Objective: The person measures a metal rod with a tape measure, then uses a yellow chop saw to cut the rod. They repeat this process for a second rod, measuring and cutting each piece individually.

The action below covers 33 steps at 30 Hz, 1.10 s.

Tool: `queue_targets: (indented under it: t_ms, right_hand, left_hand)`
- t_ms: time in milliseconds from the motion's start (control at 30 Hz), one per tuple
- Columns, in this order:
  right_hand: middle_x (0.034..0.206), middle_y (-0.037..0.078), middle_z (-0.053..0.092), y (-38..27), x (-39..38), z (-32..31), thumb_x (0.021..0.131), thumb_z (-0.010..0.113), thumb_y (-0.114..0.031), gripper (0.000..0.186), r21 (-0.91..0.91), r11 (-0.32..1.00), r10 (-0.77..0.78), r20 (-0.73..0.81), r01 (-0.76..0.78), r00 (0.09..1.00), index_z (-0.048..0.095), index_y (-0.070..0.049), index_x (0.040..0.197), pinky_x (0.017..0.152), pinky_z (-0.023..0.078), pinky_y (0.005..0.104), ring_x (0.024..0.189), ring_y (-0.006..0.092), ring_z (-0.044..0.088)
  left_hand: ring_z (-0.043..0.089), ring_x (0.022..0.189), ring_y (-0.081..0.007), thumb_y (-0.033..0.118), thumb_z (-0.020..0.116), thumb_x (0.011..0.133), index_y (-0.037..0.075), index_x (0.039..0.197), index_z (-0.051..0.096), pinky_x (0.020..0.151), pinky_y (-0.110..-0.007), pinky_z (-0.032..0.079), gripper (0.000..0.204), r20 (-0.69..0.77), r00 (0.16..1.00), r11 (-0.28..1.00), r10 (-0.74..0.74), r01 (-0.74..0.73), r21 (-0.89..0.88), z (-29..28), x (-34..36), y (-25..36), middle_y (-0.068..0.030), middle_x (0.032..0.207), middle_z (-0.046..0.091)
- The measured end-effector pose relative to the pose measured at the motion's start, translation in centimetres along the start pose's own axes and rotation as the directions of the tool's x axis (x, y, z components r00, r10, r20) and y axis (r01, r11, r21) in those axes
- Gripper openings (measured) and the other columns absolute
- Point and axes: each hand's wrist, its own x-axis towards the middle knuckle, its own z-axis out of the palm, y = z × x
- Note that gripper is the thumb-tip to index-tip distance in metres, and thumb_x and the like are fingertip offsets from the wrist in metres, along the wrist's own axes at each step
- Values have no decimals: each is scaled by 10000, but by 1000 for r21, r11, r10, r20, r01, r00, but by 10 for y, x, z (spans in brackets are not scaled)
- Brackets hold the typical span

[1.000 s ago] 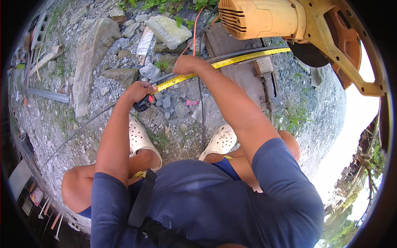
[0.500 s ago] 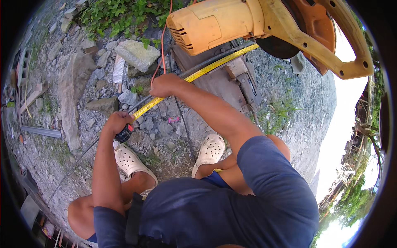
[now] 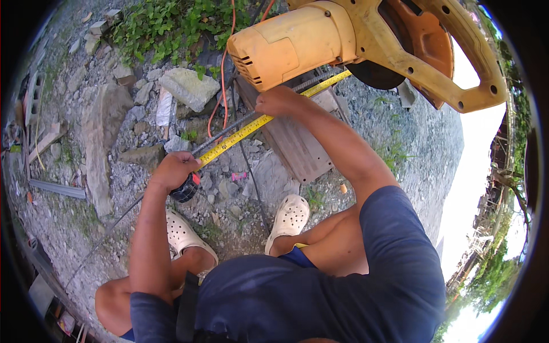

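My left hand (image 3: 173, 169) grips the black and red case of a tape measure (image 3: 186, 189) low over the gravel. Its yellow blade (image 3: 246, 129) runs up and to the right, lying along a thin steel bar (image 3: 224, 132). My right hand (image 3: 279, 101) presses the blade against the bar, just below the motor of a large yellow cut-off saw (image 3: 297, 43). The far end of the blade (image 3: 337, 78) passes under the saw.
The saw stands on a grey slab (image 3: 297, 146). An orange cord (image 3: 220, 86) trails from it over rubble. A pale stone block (image 3: 187, 87) and weeds (image 3: 160, 26) lie behind. My feet in white clogs (image 3: 290, 217) rest on gravel. Scrap strips (image 3: 57, 188) lie left.
The view has swung so the saw looms larger and closer at the top. Both hands keep the same hold on the tape and bar.
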Motion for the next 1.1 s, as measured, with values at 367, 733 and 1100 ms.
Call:
queue_targets:
  t_ms: [367,733,1100]
  right_hand:
    - [1041,164,695,71,-25,-33,889,463,-335,383,-94,990,107,41,-103,993,725,-71,979,909,492,477,1004,351,654]
    - [1010,139,698,144,-31,-34,821,553,-342,301,-198,979,41,-57,-52,998,717,-127,955,849,506,429,968,322,656]
    - [1075,77,670,207,-41,-45,749,639,-416,338,17,937,332,-350,-348,876,667,-150,956,875,483,406,985,240,614]
  left_hand:
    - [588,657,-113,240,650,893,8,793,698,655,-311,460,257,-16,999,998,51,-52,-32,14,-4,-2,-58,700,693]
    - [545,620,-119,226,645,907,3,821,692,622,-299,445,243,71,997,998,16,-11,-69,-2,-47,31,-52,674,644]
    - [571,633,-84,172,606,951,-11,816,666,601,-274,453,236,17,992,992,-122,123,-16,-36,-130,49,-45,710,682]
